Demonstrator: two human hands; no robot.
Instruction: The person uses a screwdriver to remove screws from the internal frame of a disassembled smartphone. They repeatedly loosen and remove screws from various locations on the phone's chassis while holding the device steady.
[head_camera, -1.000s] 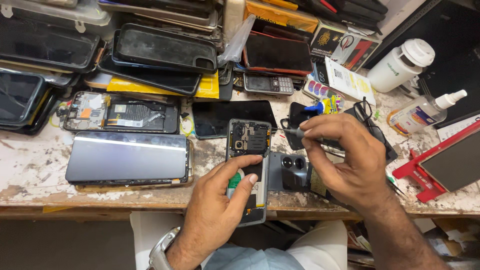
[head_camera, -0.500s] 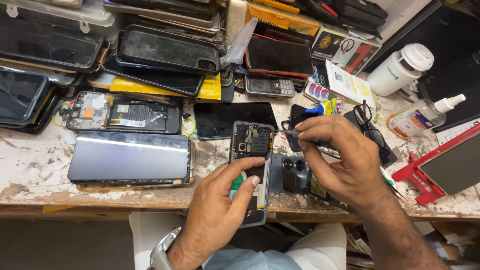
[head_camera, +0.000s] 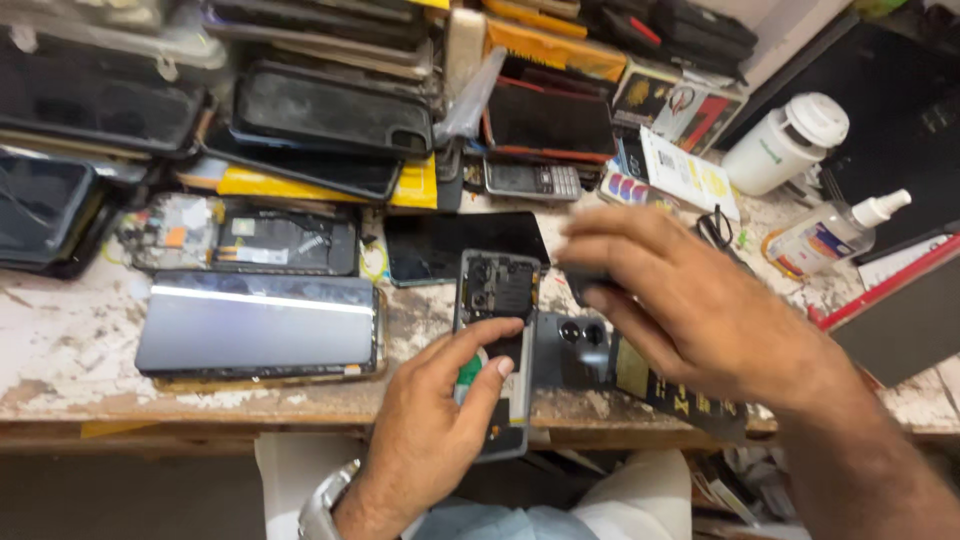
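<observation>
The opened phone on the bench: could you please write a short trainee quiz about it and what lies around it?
1. True or false: the left hand rests on the opened phone.
2. What lies directly to the left of that phone? A) a dark tablet B) a white bottle
3. What lies under the right hand, beside the phone?

Key: 1 true; 2 A; 3 a grey back cover with camera holes.
</observation>
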